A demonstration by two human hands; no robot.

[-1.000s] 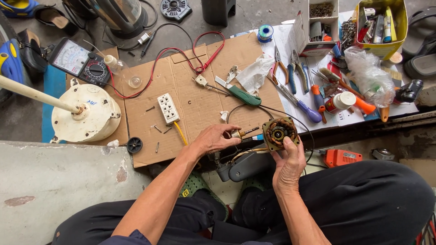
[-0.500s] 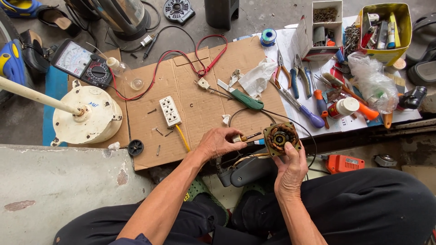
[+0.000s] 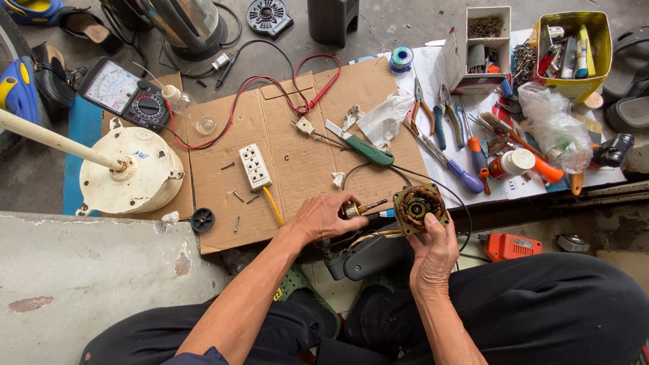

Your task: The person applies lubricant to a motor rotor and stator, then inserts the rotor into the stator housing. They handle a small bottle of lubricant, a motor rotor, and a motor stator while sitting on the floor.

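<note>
Copper-wound motor (image 3: 418,208) sits in the right hand (image 3: 433,253), fingers wrapped round its lower rim, its open face turned up toward the camera. It hangs just past the front edge of the cardboard (image 3: 304,155), over a grey housing (image 3: 368,257) on the lap. The left hand (image 3: 324,217) pinches a short shaft (image 3: 365,206) whose long axis runs left to right, its tip aimed at the motor and just short of it. Wires trail from the motor down to the housing. Bare cardboard lies open above both hands. Farther off are a green screwdriver (image 3: 368,150), a white socket strip (image 3: 255,166) and scattered screws (image 3: 238,197). Pliers (image 3: 439,118) and a purple screwdriver (image 3: 466,181) crowd the right. A cream fan base (image 3: 135,172) stands well to the left.
</note>
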